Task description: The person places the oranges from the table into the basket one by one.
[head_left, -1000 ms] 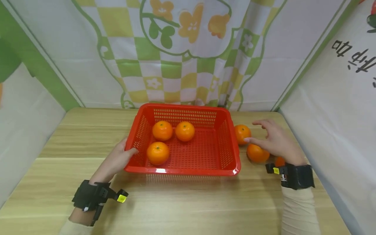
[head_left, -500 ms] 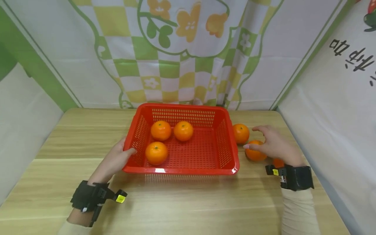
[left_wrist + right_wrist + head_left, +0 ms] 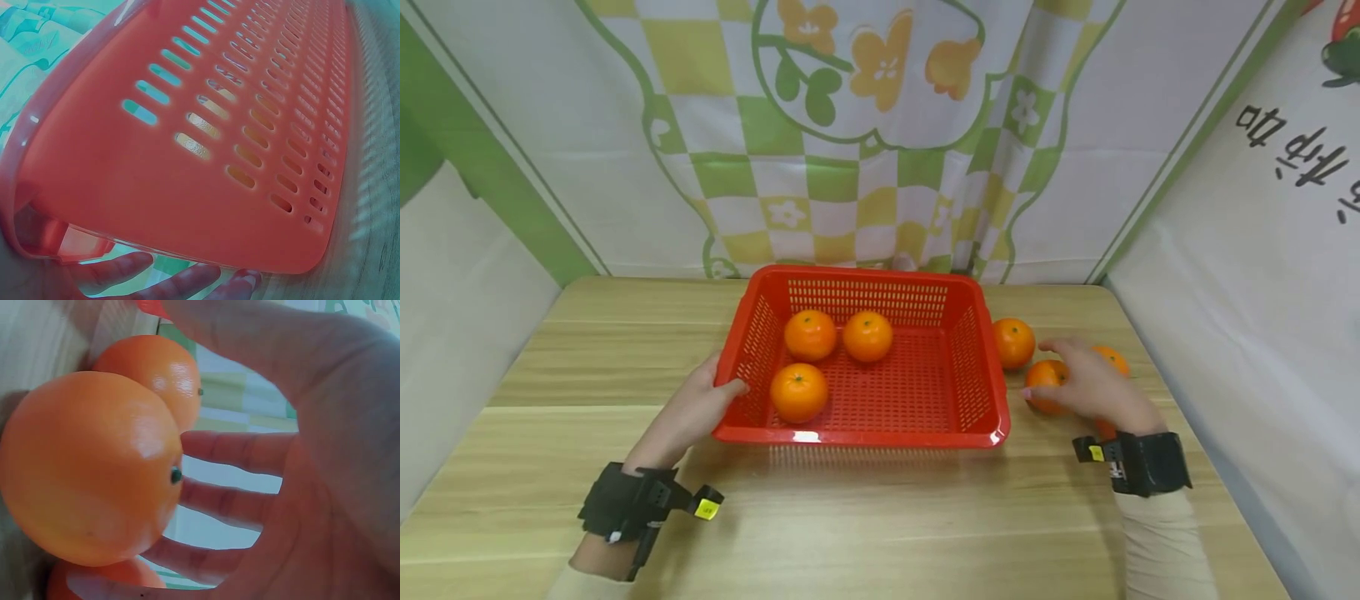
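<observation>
My left hand (image 3: 688,408) grips the left end of a red plastic basket (image 3: 865,437), thumb over the rim; in the left wrist view its fingers (image 3: 181,284) show beside the end wall. Three oranges lie in the basket, among them a front orange (image 3: 799,392). My right hand (image 3: 1093,392) hovers over an orange (image 3: 1043,382) to the right of the basket. The right wrist view has that orange (image 3: 87,469) close up, fingers spread behind it and thumb apart from it. Whether the fingertips touch it, I cannot tell.
Another orange (image 3: 1013,343) sits against the basket's right wall. One more orange (image 3: 1111,360) lies beyond my right hand, and a further one is partly hidden below the wrist. A checkered curtain (image 3: 865,175) hangs behind the wooden table (image 3: 850,533).
My right hand has come lower and nearer over the orange, uncovering another orange behind it. The left hand keeps its hold on the basket, and the oranges inside lie as before.
</observation>
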